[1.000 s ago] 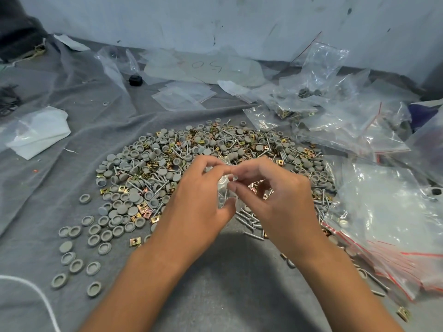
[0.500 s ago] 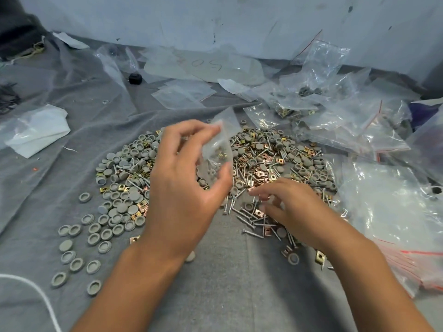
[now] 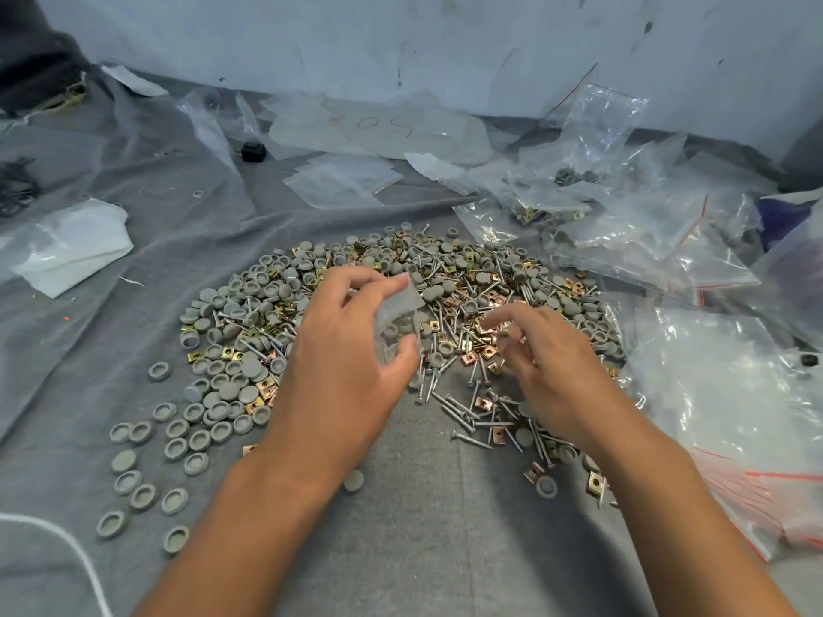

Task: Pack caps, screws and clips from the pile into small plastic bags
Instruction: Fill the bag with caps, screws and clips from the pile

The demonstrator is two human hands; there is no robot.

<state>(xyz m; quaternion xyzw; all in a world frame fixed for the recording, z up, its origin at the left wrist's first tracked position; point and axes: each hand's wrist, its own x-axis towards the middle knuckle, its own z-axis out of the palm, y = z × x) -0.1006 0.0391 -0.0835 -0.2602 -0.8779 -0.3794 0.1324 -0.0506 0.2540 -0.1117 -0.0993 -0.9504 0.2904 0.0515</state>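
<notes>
1. The left hand [image 3: 343, 349] pinched a small clear bag [image 3: 397, 320] between thumb and fingers, holding it just above the pile [image 3: 401, 313] of caps, screws and clips, probably so parts could drop straight in.
2. The right hand [image 3: 552, 362] hovered over the pile's near right part, fingers loosely curled; whether they held anything could not be told.
3. Larger plastic bags [image 3: 623, 207] lay right of the pile, within reach on the grey surface [image 3: 423, 527].
</notes>
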